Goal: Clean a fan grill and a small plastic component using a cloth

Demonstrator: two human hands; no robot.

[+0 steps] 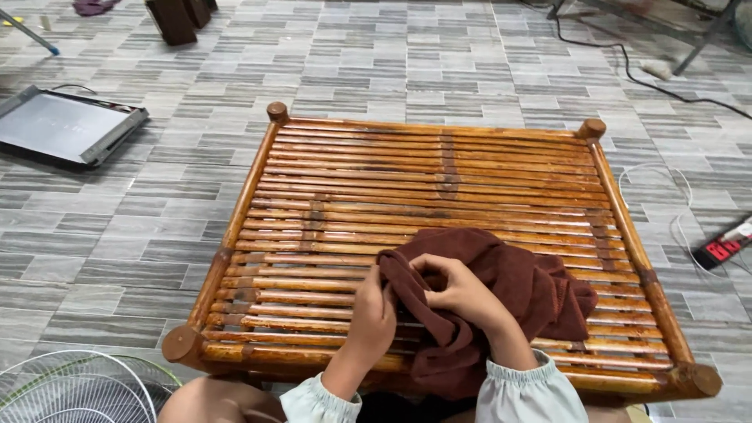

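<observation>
The bamboo table (439, 164) is the landmark here: a low table of glossy reddish-brown slats that run from left to right, with round knobs at its four corners, standing on a grey striped tile floor (188, 227). On the near half of this table, a little right of its middle, lies a dark maroon towel (540, 290), and it lies directly under and between both hands, so neither hand has to travel to reach it. The towel is crumpled, its longer side goes roughly along the slats, the bigger heap spreads toward the right edge of the table, and one part hangs down over the near rail. The left hand (373, 312) is at the left end of the towel and is closed on a raised fold there, pinching the edge. The right hand (462, 294) rests on the middle of the towel, fingers curled and closed on the cloth, so it is the hand nearer to the main heap. The cloth looks soft and thick, like terry, with deep folds and no flat part. Off the table, on the floor to its far left, lies a flat grey device (66, 125); near its near-left corner is a white wire fan guard (74, 388); to its right is a red power strip (724, 244)
</observation>
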